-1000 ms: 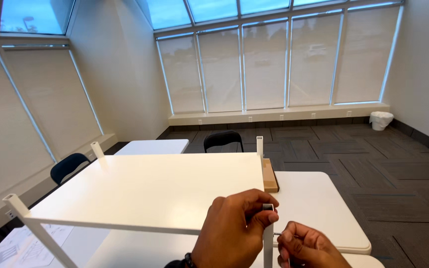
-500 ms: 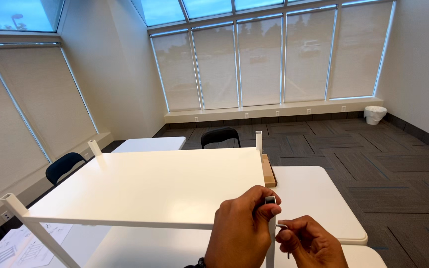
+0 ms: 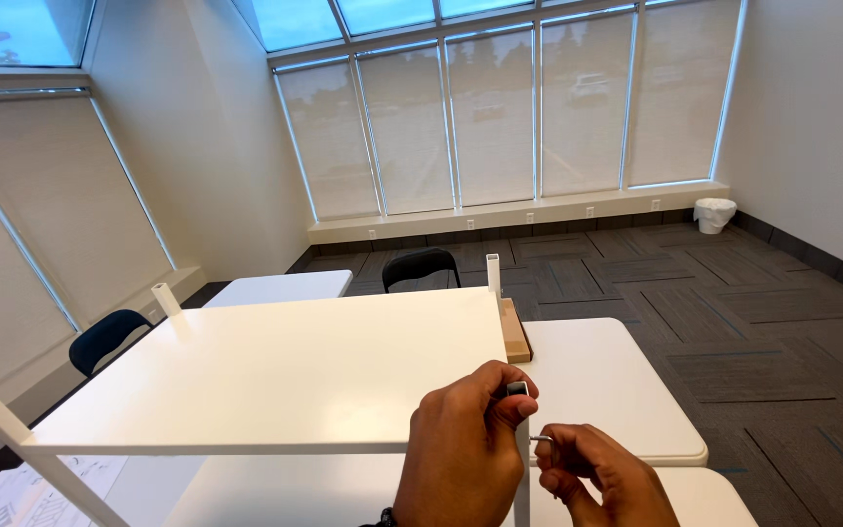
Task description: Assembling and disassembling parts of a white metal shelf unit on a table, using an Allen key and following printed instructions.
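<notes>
At the bottom centre of the frame, the left hand pinches the top of a white square leg post at the near right corner of the white shelf panel. Just right of it, the right hand pinches a small metal piece, probably a hex key or screw, pointed at the post. Three other posts already stand at their corners, so this joint appears to be the last one unfastened.

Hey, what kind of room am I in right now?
Probably an office or meeting room. It has dark carpet tiles, a wall of tall shaded windows, plain white tables and black chairs. A white shelf panel with upright posts lies on the table under both hands.
</notes>
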